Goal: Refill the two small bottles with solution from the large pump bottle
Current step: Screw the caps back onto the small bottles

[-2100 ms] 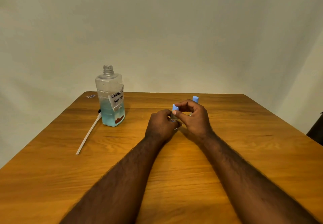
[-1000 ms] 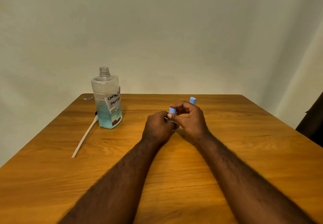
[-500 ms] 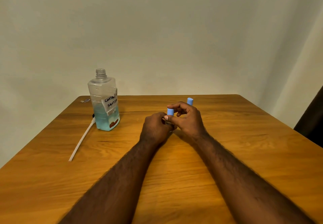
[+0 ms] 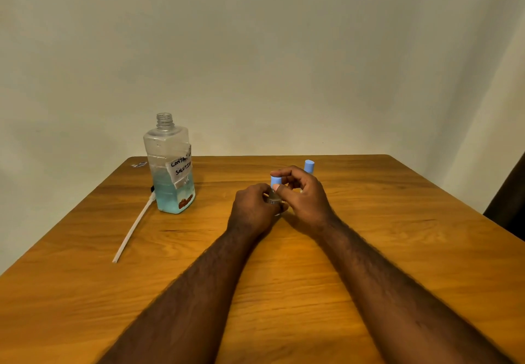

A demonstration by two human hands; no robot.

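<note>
A small clear bottle [image 4: 274,197] stands at the middle of the wooden table [image 4: 284,264]. My left hand [image 4: 252,207] grips its body. My right hand [image 4: 301,196] pinches its blue cap [image 4: 275,181] between thumb and fingers. Behind my right hand stands the second small bottle, of which only the blue cap [image 4: 309,166] shows. The large clear bottle [image 4: 172,170] stands at the back left with its neck uncapped, about half full of blue liquid, and bears a handwritten label.
The pump's white dip tube [image 4: 133,226] lies on the table left of the large bottle, its dark head hidden behind the bottle. A small scrap [image 4: 139,164] lies at the far left corner. A dark object [image 4: 508,204] shows beyond the table's right edge.
Both hands have stayed on the small bottle and its cap, with my right fingers shifting slightly on the cap. The head camera has tilted up a little.
</note>
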